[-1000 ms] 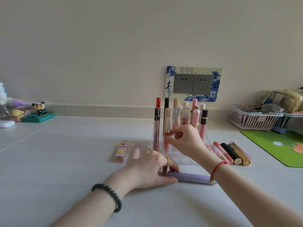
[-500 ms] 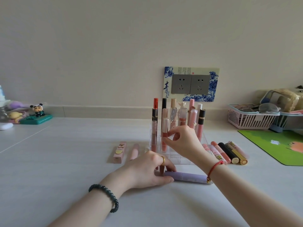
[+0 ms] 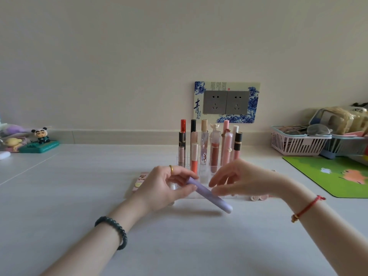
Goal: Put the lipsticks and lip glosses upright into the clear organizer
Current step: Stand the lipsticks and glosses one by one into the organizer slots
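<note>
Item: lavender lip-gloss tube (image 3: 209,195), tilted, upper end pinched in left hand (image 3: 167,188) between thumb and fingers, lower end down near the white tabletop (image 3: 79,196). Right hand (image 3: 245,179): fingers loosely spread, blurred, just beside the tube's middle; contact cannot be told. Clear organizer (image 3: 207,176) directly behind both hands, holding upright tubes.

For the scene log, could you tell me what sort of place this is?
Probably a home dressing table: clear organizer of lipsticks, small panda figurine, pink plastic basket of oddments.
</note>
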{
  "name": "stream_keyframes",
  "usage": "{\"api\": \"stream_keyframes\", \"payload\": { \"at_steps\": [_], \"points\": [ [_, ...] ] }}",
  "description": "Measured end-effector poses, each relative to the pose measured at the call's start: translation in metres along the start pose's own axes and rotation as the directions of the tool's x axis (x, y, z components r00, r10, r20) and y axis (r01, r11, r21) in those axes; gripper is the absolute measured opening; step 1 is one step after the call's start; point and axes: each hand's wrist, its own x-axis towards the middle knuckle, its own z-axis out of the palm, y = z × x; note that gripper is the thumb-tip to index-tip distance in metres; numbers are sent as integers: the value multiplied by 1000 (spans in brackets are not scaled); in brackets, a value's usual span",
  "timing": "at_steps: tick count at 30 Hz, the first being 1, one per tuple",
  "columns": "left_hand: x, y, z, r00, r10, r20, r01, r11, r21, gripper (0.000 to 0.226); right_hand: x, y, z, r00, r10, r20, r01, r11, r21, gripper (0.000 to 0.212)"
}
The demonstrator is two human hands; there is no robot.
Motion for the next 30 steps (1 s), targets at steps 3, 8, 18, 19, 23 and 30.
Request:
{"api": "stream_keyframes", "payload": {
  "at_steps": [3,8,18,19,23,30],
  "points": [
    [2,-3,-3,998,-27,-57,20,991,-130,20,2,3,7,1000,-5,27,7,998,-61,14],
    [4,3,0,988,51,-144,-85,967,-239,16,5,0,16,994,-76,-77,71,996,-60,20],
    [13,-13,-22,857,-78,-509,-40,975,-217,12,16,2,11,752,6,-659,164,967,197,16],
    [14,-18,-24,849,-91,-520,-2,985,-175,12,18,3,11,745,26,-667,146,969,201,15],
    [11,-28,-31,844,-140,-517,128,990,-60,15,33,4,19,728,84,-681,40,986,164,13],
    [10,-34,-38,803,-210,-558,229,973,-37,12,42,7,30,730,81,-678,-20,995,98,12]
  ]
}}
